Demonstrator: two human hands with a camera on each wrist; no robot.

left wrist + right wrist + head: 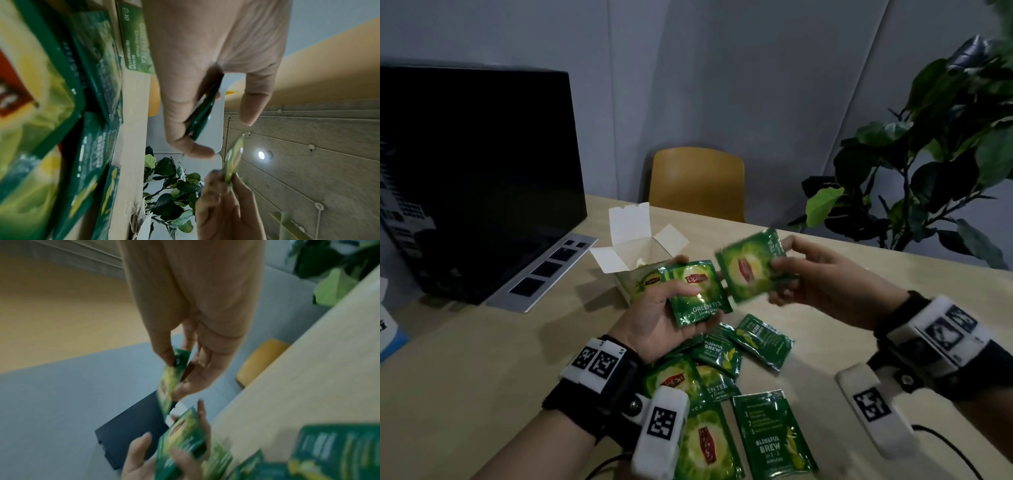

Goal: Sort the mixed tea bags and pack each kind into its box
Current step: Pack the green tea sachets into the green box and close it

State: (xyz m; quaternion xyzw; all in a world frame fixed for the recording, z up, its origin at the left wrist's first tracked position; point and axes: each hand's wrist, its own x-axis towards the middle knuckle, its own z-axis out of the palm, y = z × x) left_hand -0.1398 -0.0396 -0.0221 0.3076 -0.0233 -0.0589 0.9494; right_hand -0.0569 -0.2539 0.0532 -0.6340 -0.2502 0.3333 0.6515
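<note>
sachet reads "lipton green tea"; another sachet "blissful brew".

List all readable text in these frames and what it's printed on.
"Lipton", "GREEN TEA": sachet in the left hand.
"BLISSFUL BREW in 2-3": back of a sachet in the table pile.
"BLISSFUL BREW", steps "1 2 3": back of the nearest sachet; the step text is too small.
"GREEN TEA", "10": green box, left wrist view.
Sachet in the right hand: blurred, unreadable.
Wrist markers: patterns, no words.
</note>
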